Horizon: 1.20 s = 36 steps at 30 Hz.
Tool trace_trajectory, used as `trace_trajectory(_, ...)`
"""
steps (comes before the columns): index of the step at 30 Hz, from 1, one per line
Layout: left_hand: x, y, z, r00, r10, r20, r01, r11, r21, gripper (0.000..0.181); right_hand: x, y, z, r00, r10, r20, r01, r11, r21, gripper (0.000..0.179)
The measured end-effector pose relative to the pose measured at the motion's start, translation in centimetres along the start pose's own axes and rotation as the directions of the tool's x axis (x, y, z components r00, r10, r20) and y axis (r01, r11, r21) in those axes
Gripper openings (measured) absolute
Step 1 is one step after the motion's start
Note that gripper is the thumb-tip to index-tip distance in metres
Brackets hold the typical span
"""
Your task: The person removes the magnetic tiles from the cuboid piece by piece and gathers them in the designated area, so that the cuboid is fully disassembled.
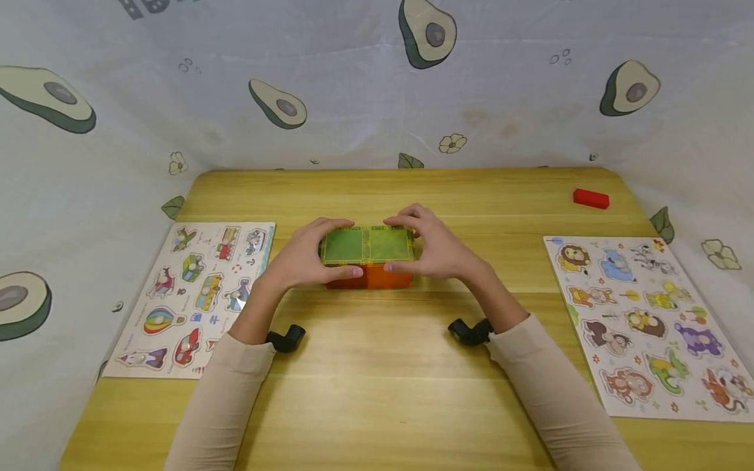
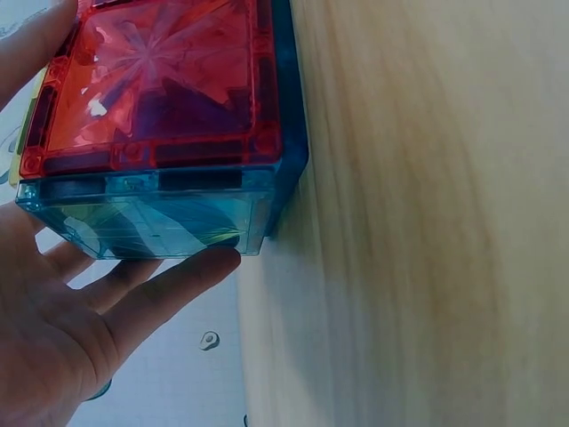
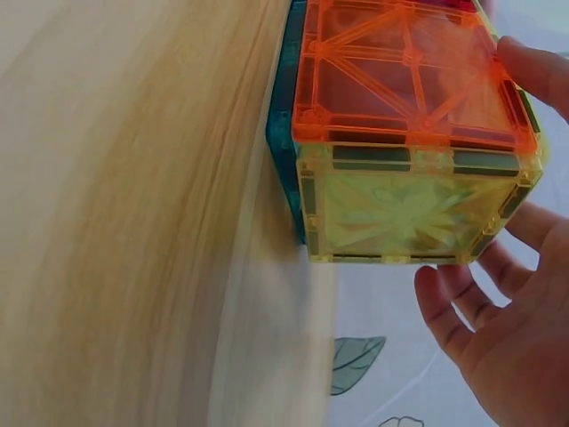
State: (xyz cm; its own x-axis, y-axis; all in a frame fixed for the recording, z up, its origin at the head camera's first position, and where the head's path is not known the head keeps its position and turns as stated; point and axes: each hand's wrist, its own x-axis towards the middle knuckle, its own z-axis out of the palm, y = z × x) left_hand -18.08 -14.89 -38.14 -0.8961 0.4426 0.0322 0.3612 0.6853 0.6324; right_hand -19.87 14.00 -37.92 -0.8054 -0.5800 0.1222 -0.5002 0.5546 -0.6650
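Observation:
A box of translucent magnetic tiles [image 1: 390,277] sits on the table between both hands. Its front pairs a red tile [image 2: 156,84] with an orange tile [image 3: 400,76]; the top looks green and yellow-green. A teal tile [image 2: 164,218] closes the left end, a yellow tile [image 3: 404,209] the right, and teal shows along the base. My left hand [image 1: 299,258] holds the left end, thumb at the front and fingers curving behind. Mirroring it, my right hand [image 1: 443,248] grips the right end, thumb against the orange tile's upper edge. The box's back is hidden.
A vehicle puzzle board [image 1: 182,294] lies at left, an animal puzzle board [image 1: 639,327] at right. Near the far right corner rests a red block [image 1: 591,199]. Black wrist camera mounts [image 1: 287,339] show beside both wrists. Avocado-print cloth [image 1: 353,85] hangs behind the wooden table [image 1: 377,405].

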Motion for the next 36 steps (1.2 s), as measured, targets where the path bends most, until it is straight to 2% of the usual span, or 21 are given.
trace_trajectory(8,0.24,0.05,-0.16,1.000,-0.004,0.000,0.004,1.000,0.001,0.086,0.39,-0.40,-0.09,1.000,0.007,0.022,-0.007,1.000,-0.021,0.074)
trace_trajectory(18,0.64,0.15,-0.66,0.999,-0.022,0.026,0.022,1.000,0.007,0.083,0.76,-0.52,0.40,0.999,0.030,-0.014,-0.030,1.000,-0.001,0.070)
trace_trajectory(27,0.80,0.31,-0.50,1.000,-0.008,0.010,0.008,1.000,-0.022,0.081,0.75,-0.44,0.62,0.995,0.068,-0.073,-0.068,0.998,0.010,0.067)
trace_trajectory(36,0.69,0.16,-0.37,1.000,-0.028,0.008,0.028,0.999,-0.033,0.082,0.78,-0.56,0.59,0.993,0.051,-0.107,-0.051,0.999,0.007,0.070)
